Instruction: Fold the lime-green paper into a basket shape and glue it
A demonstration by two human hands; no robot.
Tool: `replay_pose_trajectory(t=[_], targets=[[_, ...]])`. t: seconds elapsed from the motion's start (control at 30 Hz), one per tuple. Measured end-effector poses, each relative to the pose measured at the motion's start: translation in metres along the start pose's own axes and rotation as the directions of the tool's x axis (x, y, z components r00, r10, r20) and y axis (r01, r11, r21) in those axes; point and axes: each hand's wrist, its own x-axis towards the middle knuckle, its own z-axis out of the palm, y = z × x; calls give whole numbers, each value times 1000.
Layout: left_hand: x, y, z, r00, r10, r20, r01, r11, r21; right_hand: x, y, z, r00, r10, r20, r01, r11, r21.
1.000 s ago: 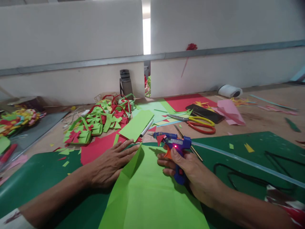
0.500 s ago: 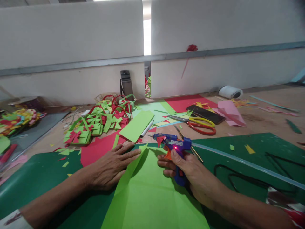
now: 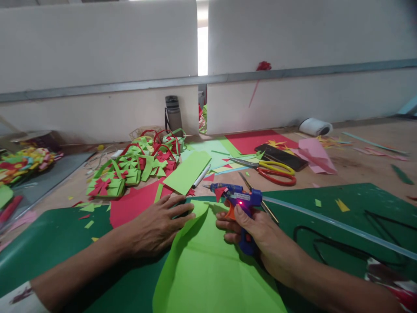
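Observation:
My right hand (image 3: 257,230) is closed around the handle of a blue glue gun (image 3: 243,198) with an orange trigger and a lit red light. The nozzle points left, and a clear glue stick (image 3: 325,219) trails from the rear. A scrap of red paper sits against the gun's side. Under the gun lies a large light-green sheet of paper (image 3: 215,269), its left edge curled up. My left hand (image 3: 159,224) rests palm down beside that edge, fingers stretched out and fingertips at the curl. The thumb is mostly hidden.
A green mat (image 3: 81,269) covers the front of the table. Green-and-red paper baskets (image 3: 130,165) stand at the left, before a water bottle (image 3: 173,114). Scissors (image 3: 273,169), a phone (image 3: 282,157), a white marker (image 3: 201,176) and paper scraps lie ahead. A black cable (image 3: 345,241) lies right.
The green sheet's left edge has curled further over to the right, with my left fingers moved slightly along it. My right hand and the glue gun stay almost still.

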Motion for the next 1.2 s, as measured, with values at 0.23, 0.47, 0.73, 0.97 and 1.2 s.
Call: replay_pose_trajectory(t=[0.23, 0.47, 0.73, 0.97, 1.2], targets=[[11, 3, -2, 1000, 7, -6, -7, 998, 57, 0, 0, -1, 1000, -8, 9, 8, 1000, -10], [13, 6, 1, 999, -22, -35, 24, 998, 64, 0, 3, -2, 999, -19, 26, 19, 1000, -4], [14, 5, 3, 995, 104, 6, -104, 994, -31, -1, 1, -2, 1000, -18, 6, 19, 999, -29], [18, -1, 7, 999, 46, -11, -46, 999, -27, -2, -1, -1, 1000, -11, -3, 11, 995, -95], [30, -8, 11, 998, 58, 4, -59, 997, 49, -2, 0, 0, 999, -37, 31, 38, 998, -55]])
